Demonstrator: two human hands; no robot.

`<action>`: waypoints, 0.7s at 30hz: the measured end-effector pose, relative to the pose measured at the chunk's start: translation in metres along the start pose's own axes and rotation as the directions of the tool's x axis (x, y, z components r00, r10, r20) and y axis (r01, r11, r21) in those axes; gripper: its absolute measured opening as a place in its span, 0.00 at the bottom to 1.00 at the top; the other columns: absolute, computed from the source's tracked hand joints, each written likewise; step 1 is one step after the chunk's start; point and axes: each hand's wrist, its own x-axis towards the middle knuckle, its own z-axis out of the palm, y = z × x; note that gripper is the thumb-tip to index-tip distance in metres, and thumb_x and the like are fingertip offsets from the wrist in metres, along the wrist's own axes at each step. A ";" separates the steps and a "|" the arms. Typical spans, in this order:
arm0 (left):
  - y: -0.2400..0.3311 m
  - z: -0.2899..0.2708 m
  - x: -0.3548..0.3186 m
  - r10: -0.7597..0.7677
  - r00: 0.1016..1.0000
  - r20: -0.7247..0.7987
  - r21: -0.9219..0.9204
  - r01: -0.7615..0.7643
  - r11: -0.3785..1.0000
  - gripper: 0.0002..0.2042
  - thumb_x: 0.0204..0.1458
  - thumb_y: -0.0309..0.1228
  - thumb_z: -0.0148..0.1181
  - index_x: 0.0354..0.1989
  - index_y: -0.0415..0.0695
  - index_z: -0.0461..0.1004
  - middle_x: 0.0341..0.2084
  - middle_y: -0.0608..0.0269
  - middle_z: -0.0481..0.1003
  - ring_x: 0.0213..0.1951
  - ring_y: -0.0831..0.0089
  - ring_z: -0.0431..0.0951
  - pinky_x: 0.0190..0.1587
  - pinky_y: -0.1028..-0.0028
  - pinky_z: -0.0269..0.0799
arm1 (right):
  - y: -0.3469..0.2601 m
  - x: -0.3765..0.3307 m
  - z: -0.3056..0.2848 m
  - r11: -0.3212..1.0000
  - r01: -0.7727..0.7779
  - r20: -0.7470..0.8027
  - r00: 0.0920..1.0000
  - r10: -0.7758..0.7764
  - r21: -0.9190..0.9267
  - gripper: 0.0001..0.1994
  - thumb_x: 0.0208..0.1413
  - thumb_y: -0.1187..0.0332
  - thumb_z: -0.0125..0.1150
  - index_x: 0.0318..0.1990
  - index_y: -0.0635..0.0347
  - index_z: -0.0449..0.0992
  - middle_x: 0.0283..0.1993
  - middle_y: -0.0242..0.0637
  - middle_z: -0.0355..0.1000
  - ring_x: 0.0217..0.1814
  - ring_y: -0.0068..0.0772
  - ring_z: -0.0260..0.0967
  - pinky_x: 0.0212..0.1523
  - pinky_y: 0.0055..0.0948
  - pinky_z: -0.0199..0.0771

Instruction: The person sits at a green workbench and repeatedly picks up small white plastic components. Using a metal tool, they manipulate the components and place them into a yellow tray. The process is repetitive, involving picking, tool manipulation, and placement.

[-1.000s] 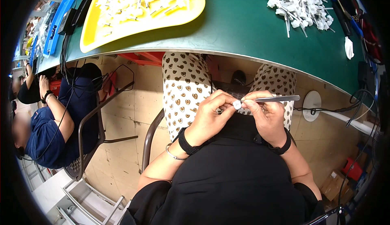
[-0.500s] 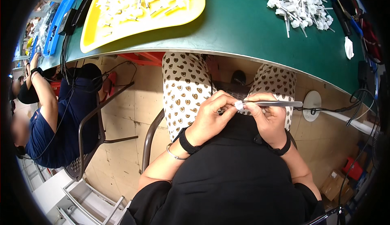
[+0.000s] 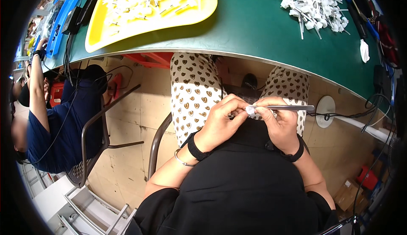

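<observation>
Over my lap, my left hand (image 3: 222,122) pinches a small white plastic part (image 3: 250,110) between thumb and fingers. My right hand (image 3: 277,122) grips thin metal tweezers (image 3: 292,107), lying level with the free end pointing right and the tips at the white part. Both hands meet in front of my patterned trousers (image 3: 193,90), below the edge of the green table (image 3: 254,27).
A yellow tray (image 3: 203,6) of small white parts lies on the table's left. A loose pile of white parts (image 3: 309,1) lies at the right. Another seated person (image 3: 46,120) in blue is at my left, arm raised. A metal chair frame (image 3: 101,120) stands between us.
My hands stay together over my lap with only small finger shifts. The person at my left has raised an arm toward the table.
</observation>
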 end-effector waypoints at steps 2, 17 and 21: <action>0.000 0.000 0.000 -0.004 1.000 0.000 -0.011 0.004 1.000 0.06 0.56 0.17 0.69 0.41 0.36 0.81 0.37 0.59 0.80 0.36 0.75 0.80 0.40 0.76 0.78 | 0.001 -0.001 0.000 1.000 -0.014 -0.010 1.000 0.014 0.018 0.04 0.66 0.74 0.66 0.43 0.66 0.83 0.41 0.39 0.82 0.39 0.29 0.79 0.41 0.29 0.79; 0.000 0.000 0.000 0.001 1.000 0.019 -0.020 0.000 1.000 0.06 0.58 0.17 0.69 0.41 0.35 0.80 0.38 0.59 0.79 0.37 0.75 0.80 0.40 0.75 0.78 | 0.001 0.000 0.002 0.998 -0.041 -0.006 0.999 0.041 0.050 0.04 0.66 0.74 0.66 0.41 0.66 0.82 0.37 0.37 0.82 0.35 0.27 0.78 0.36 0.26 0.76; 0.000 0.001 0.001 0.007 1.000 0.025 -0.036 -0.007 0.999 0.06 0.58 0.17 0.69 0.41 0.35 0.80 0.38 0.59 0.79 0.36 0.75 0.80 0.39 0.76 0.78 | 0.002 -0.001 0.001 0.995 -0.082 -0.006 0.997 0.082 0.053 0.04 0.66 0.73 0.66 0.41 0.66 0.82 0.36 0.36 0.81 0.34 0.25 0.77 0.36 0.26 0.75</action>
